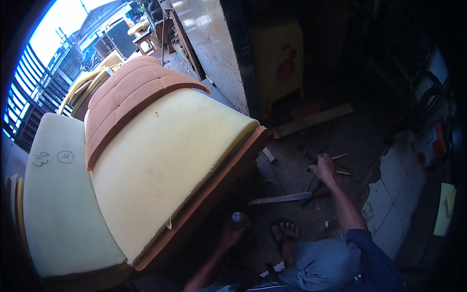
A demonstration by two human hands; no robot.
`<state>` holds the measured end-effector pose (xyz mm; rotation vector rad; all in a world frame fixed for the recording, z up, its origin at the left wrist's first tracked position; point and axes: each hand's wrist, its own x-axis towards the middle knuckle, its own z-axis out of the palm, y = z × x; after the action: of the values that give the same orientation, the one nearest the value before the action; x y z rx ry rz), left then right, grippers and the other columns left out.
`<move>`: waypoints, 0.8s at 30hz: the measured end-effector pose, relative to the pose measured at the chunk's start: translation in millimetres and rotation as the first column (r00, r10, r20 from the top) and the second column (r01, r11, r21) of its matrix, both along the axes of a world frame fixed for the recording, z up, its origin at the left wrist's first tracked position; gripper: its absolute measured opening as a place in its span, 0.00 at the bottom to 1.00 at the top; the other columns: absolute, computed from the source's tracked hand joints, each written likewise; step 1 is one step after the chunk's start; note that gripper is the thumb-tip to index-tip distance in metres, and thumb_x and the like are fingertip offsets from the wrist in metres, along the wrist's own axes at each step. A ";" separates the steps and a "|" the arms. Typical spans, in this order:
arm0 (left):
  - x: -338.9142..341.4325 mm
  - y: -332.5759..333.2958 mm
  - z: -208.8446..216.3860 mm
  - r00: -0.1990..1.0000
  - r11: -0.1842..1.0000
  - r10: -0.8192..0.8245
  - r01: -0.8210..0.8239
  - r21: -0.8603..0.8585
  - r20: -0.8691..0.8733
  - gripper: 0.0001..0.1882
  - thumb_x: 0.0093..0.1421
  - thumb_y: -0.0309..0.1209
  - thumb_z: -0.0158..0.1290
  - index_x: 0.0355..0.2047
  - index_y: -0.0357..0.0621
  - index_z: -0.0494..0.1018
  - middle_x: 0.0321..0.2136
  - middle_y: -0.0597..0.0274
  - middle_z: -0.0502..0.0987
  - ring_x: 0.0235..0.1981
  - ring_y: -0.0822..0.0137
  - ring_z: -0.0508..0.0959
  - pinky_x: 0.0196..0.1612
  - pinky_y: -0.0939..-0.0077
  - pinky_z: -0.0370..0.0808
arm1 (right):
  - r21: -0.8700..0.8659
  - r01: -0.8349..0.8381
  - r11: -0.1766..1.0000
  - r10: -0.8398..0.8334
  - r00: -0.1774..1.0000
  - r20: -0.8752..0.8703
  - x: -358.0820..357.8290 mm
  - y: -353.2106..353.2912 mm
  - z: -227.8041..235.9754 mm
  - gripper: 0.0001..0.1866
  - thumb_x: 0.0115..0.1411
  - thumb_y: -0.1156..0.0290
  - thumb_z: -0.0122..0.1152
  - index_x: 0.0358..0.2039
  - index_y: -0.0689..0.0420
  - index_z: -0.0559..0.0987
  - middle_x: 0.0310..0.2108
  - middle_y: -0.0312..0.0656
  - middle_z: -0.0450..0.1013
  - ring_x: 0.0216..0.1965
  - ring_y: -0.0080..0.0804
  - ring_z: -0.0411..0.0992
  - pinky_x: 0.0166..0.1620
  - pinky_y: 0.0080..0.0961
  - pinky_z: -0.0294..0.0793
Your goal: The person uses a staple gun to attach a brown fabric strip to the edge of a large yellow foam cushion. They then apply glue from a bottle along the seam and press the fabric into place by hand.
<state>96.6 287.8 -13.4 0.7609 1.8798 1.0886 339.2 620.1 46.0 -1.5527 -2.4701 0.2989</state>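
My left hand [232, 232] is low in the middle, in shadow, its fingers wrapped round an upright cylinder with a round silvery top [237, 217]; its kind I cannot make out. Stretched out over the floor, my right hand [323, 168] is closed among several tools, and dark parts show at its fingertips. Two light wooden handles [339, 156] lie just to its right. Nearer to me lies a long knife [279, 198], its blade pointing left. A dark tool [311, 191] crosses the knife near its handle.
Large cream foam sheets [165, 151] fill the left, with a brown-orange foam piece [131, 92] draped on top and another layer [204, 199] beneath. A paler sheet [63, 194] stands far left. Behind are a wooden board [314, 120] and a yellow plastic stool [277, 58].
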 end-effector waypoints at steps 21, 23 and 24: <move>34.3 19.4 71.1 0.999 0.993 0.036 -0.038 -0.111 -0.023 0.35 0.54 0.45 0.73 0.55 0.37 0.75 0.47 0.44 0.83 0.50 0.53 0.85 0.53 0.60 0.82 | -0.658 -0.650 0.382 -0.204 0.635 -0.745 -90.2 -153.3 12.0 0.26 0.66 0.66 0.70 0.60 0.65 0.78 0.55 0.48 0.79 0.57 0.33 0.77 0.59 0.29 0.77; 34.8 16.7 68.3 0.999 0.990 0.037 -0.031 -0.136 0.040 0.35 0.55 0.45 0.73 0.56 0.37 0.75 0.48 0.45 0.83 0.50 0.54 0.85 0.54 0.61 0.81 | -0.689 -0.636 0.348 -0.219 0.659 -0.719 -90.1 -153.2 10.7 0.26 0.66 0.66 0.69 0.61 0.66 0.77 0.55 0.48 0.79 0.57 0.34 0.77 0.60 0.29 0.77; 34.1 16.2 66.5 0.997 0.990 0.035 -0.026 -0.136 0.062 0.35 0.55 0.45 0.73 0.57 0.37 0.75 0.48 0.46 0.83 0.51 0.54 0.85 0.54 0.61 0.81 | -0.703 -0.632 0.326 -0.229 0.668 -0.707 -90.1 -153.2 10.1 0.26 0.66 0.65 0.69 0.61 0.66 0.77 0.55 0.49 0.79 0.57 0.34 0.77 0.60 0.29 0.76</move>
<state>130.6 304.0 53.1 0.6150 1.8948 0.9818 249.1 467.0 56.1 -0.8386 -1.7273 2.2699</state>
